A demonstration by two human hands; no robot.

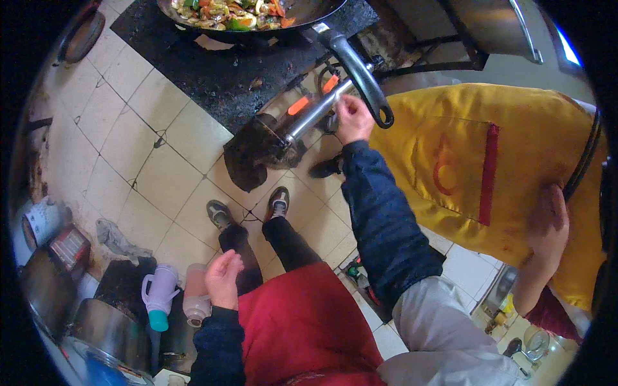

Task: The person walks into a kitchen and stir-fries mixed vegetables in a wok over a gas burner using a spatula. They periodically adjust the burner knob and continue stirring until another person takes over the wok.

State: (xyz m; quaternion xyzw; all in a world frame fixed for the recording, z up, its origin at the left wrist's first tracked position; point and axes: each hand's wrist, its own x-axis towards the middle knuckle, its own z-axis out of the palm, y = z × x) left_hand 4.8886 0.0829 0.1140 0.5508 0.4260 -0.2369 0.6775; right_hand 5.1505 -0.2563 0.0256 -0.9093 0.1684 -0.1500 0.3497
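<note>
My right hand (354, 119) has its fingers curled at a steel gas pipe (314, 115) with orange valve levers (298, 105), just under the black handle (359, 70) of a wok; whether it grips anything is unclear. The wok (309, 12) sits on a blackened stove top (212, 79) and holds cut vegetables (236, 13), with orange, green and pale pieces. My left hand (223, 280) is loosely closed and empty in front of my red apron, beside a pink thermos flask (195, 294).
A person in a yellow apron (434, 159) stands close on the right, one hand (550, 217) at the apron. Lower left are a lilac thermos flask (161, 292), large metal pots (108, 328) and a grey cloth (118, 239). A dark burner part (246, 154) juts out near my feet.
</note>
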